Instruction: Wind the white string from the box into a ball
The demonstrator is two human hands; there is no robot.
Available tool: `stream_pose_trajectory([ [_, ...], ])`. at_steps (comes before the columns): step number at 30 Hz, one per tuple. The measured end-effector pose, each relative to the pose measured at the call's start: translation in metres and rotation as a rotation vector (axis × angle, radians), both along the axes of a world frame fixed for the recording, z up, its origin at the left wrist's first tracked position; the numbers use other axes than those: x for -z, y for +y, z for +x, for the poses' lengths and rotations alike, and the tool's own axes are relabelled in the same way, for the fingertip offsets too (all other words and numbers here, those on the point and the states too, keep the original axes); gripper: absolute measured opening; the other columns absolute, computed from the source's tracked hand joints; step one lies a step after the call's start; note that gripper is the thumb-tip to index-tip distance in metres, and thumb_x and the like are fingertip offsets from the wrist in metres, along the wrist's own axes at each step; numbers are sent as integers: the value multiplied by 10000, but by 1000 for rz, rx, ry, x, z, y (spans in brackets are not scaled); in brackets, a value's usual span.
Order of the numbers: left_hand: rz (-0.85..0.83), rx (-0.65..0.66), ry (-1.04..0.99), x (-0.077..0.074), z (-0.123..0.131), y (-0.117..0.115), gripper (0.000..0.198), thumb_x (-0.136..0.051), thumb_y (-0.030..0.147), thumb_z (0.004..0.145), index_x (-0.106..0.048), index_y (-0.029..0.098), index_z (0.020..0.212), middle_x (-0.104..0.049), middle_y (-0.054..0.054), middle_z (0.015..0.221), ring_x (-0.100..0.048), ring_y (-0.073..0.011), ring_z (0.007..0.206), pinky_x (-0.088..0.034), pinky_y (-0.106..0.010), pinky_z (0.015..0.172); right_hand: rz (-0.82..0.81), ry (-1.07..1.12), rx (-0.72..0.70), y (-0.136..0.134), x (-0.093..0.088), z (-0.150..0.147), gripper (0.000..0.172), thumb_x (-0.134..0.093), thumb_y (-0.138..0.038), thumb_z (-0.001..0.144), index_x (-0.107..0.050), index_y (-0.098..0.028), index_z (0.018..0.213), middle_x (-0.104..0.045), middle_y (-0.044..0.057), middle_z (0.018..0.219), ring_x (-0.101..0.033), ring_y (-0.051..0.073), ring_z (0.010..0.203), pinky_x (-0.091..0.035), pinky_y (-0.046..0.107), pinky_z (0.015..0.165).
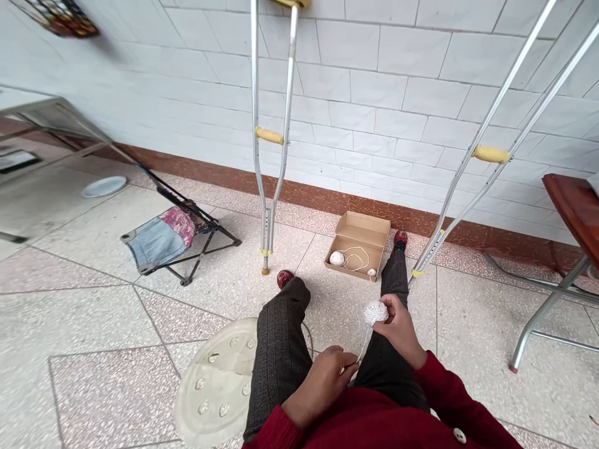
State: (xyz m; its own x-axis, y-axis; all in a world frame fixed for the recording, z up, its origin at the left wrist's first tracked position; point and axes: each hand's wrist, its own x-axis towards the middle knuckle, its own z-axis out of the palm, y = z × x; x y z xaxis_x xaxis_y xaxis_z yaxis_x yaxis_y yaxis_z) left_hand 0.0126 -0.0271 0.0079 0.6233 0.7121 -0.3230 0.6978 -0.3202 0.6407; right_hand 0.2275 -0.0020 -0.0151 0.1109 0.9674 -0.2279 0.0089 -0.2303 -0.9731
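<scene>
My right hand (397, 327) grips a ball of white yarn (375, 312) between thumb and fingers, above my right thigh. A strand of white yarn (364, 344) runs down from the ball to my left hand (330, 373). The left fingers are closed, with the strand pinched at the thumb and forefinger. Beyond my hands, on the floor between my feet, lies an open cardboard box (364, 223). Inside it are a white yarn ball (337, 258), a smaller white ball (372, 272) and loose loops of yarn (358, 257).
One crutch (270, 206) stands against the tiled wall ahead, another crutch (452, 206) leans to the right. A folding stool (161, 240) is at left, with a pale plate (103, 186) behind it. A round plastic stool (194, 374) is beside my left leg. A wooden-topped chair (568, 199) stands at right.
</scene>
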Motion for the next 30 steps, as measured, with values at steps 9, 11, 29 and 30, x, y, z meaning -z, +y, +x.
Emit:
stream_pose_trajectory([
  [9,289,-111,-122,-34,-10,23,307,-409,259,1010,-668,199,857,-703,-38,814,-647,-185,812,-394,-412,1089,-267,359,-526,-22,-4,-19,534,-803,-126,492,-624,-227,985,-624,-43,844,-517,137,711,-379,242,632],
  [11,233,-154,-185,-31,-15,24,353,-407,308,1018,-649,196,786,-688,-29,765,-637,-177,785,-429,-375,1035,-327,530,-559,-29,-25,-21,546,-824,-119,484,-657,-217,994,-656,-23,898,-552,143,755,-407,235,639],
  [29,-134,-208,-446,-4,-32,11,510,-353,475,995,-587,185,647,-658,-41,714,-613,-185,748,-444,-284,747,-162,603,130,-7,-94,-65,395,-867,-222,583,-687,-183,932,-738,17,839,-685,160,647,-488,256,587],
  [30,-148,-220,-474,-3,-34,13,519,-341,482,998,-591,186,653,-667,-45,727,-621,-188,761,-451,-287,761,-145,594,117,-8,-102,-66,397,-862,-207,582,-686,-185,937,-733,11,837,-678,154,639,-479,250,576],
])
